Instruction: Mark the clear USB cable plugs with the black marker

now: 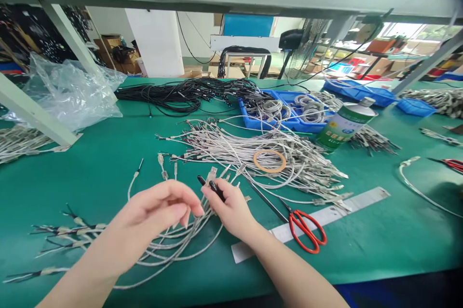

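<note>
My right hand (231, 206) is closed around a small black tool (217, 191), of which two rounded black ends show; its kind is not clear. A USB plug (211, 173) stands up between these ends, by my fingertips. To the left, my left hand (162, 206) hovers with loosely curled fingers and a gap between thumb and index finger; nothing shows in it. Under both hands lies a loose bunch of grey-white USB cables (173, 250), their plugs toward my right hand. Their stripped wire ends (61, 231) fan out at the left.
Red-handled scissors (307, 231) rest across a steel ruler (340, 209) at the right. Behind lies a big cable pile (231, 146) with a tan ring (269, 172) on it. Farther back are blue trays (249, 119), a green can (343, 124), black cables (162, 95) and a plastic bag (68, 91).
</note>
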`<state>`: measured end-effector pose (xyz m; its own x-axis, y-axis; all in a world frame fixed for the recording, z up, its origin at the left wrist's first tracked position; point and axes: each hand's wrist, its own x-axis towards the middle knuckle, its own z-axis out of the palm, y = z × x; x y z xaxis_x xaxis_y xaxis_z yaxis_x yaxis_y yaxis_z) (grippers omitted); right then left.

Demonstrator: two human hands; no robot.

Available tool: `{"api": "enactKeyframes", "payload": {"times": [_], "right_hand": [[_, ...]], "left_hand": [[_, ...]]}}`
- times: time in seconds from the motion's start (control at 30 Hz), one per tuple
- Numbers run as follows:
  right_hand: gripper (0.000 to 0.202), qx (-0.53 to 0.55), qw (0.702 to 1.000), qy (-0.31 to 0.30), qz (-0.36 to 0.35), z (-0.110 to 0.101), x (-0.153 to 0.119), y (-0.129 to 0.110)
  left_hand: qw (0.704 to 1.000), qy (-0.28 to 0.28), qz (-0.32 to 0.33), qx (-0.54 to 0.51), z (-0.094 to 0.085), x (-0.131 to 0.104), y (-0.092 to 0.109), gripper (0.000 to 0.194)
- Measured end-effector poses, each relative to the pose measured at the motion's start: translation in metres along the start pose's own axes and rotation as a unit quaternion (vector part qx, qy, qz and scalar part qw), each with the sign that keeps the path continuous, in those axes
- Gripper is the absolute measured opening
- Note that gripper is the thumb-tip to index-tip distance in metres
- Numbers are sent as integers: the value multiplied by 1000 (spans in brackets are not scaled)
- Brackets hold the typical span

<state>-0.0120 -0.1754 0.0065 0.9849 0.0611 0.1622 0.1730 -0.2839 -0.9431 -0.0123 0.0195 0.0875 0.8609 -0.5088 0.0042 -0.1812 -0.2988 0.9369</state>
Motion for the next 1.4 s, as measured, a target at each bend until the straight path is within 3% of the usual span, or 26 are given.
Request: {"api": "enactKeyframes", "payload": {"times": [0.07, 0.17, 0.2, 0.33, 0.47, 0.67, 0.8, 0.97, 1.03, 1.13, 1.23, 1.33, 1.4], "right_hand": [[36, 28, 999, -14, 28, 0, 0, 0], [38, 87, 994, -21, 67, -1, 1, 2], [38, 109, 991, -19, 77, -1, 2, 3], [38, 261, 957, -18, 127, -4, 7, 4], [34, 352, 924, 0, 149, -6, 12, 4], [37, 197, 977, 13, 80, -1, 7, 9], [43, 112, 991, -21, 73, -5, 2, 4], [42, 48, 985, -153, 62, -7, -4, -4], [41, 14, 984, -172, 47, -4, -6, -4], [29, -12, 986, -162, 32, 1, -7, -1], [21, -54, 992, -113, 3, 0, -4, 2], [30, -84, 994, -64, -14, -3, 0, 3], [33, -49, 996, -69, 6, -5, 1, 2]], "left_hand": [[998, -34, -49, -7, 1, 19, -11, 27], [997, 24, -77, 19, 3, 36, -33, 30], [996, 17, -84, 21, 4, 38, -40, 32], [983, -102, -146, -42, 13, 39, -56, 39], [968, -93, -190, -136, 21, 38, -64, 33], [931, -45, -219, -288, 27, 33, -70, 26], [924, 14, -215, -317, 28, 32, -70, 23], [946, 20, -192, -261, 28, 33, -73, 21], [962, 9, -170, -214, 28, 31, -75, 16], [974, 10, -151, -169, 29, 27, -76, 15], [975, 0, -150, -164, 32, 25, -73, 16], [967, -24, -164, -193, 34, 26, -69, 17], [959, -22, -189, -212, 34, 27, -69, 22]]}}
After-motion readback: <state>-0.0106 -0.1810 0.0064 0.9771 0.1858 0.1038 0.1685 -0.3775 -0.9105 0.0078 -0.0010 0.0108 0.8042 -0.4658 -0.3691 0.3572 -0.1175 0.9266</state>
